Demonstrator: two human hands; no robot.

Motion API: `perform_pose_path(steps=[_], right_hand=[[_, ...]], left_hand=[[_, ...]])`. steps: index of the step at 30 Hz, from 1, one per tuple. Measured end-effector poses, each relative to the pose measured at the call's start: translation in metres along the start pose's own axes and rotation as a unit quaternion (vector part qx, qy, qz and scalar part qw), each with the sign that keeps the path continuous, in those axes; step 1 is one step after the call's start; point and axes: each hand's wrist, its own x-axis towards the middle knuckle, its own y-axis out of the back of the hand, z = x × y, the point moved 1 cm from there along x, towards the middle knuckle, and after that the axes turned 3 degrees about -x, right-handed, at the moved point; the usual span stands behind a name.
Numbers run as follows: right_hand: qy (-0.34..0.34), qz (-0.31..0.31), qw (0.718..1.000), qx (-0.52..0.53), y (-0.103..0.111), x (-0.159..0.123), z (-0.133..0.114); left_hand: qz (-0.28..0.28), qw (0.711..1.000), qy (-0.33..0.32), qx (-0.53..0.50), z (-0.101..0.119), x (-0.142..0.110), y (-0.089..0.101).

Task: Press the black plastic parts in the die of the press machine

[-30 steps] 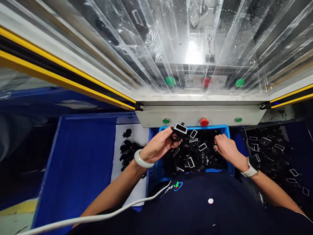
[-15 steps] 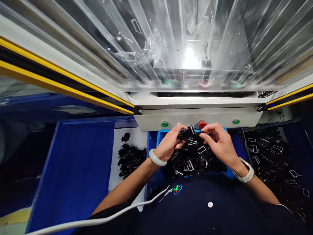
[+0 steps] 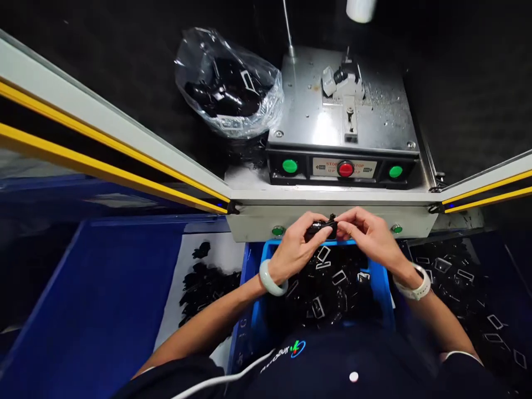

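A glossy black plastic part is up in front of the machine's grey front panel, above a blue bin. My left hand is closed around its left side, thumb across the front. At the part's right end, my right hand pinches with thumb and fingertips; they cover that end. Below both hands, the bin holds many similar black parts, some with white rectangular outlines. Inside the machine, another black part sits in a pale fixture on a metal plate.
Green buttons flank a red button on the machine base. Left of it stands a clear bag of black parts. Yellow-edged rails frame the opening. More black parts lie on a white sheet at left and in a heap at right.
The clear ribbed cover no longer stands across the machine opening; the plate, fixture and bag now show plainly. My hands have drawn closer together on the black part, which has turned.
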Motion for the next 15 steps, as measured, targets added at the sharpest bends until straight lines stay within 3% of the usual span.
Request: perform_pose_path(steps=[2,5,7,10,13,15], right_hand=[[0.064,0.024,0.997,-0.046,0.019,0.037,-0.022],[0.161,0.179,0.951,-0.194,0.043,0.12,-0.06],[0.142,0.253,0.914,-0.283,0.052,0.186,-0.078],[0.038,0.274,0.899,-0.34,0.059,0.268,-0.092],[0.025,0.243,0.9,-0.361,0.069,0.292,-0.099],[0.091,0.206,0.9,-0.374,0.078,0.266,-0.102]], left_hand=[[0.021,1.0,-0.016,-0.007,0.01,0.027,0.016],[0.092,0.994,-0.064,-0.02,0.027,0.077,0.039],[0.139,0.985,-0.083,-0.051,0.036,0.115,0.049],[0.183,0.975,-0.081,-0.101,0.044,0.171,0.057],[0.21,0.968,-0.064,-0.122,0.052,0.227,0.065],[0.22,0.967,-0.054,-0.118,0.057,0.261,0.067]])
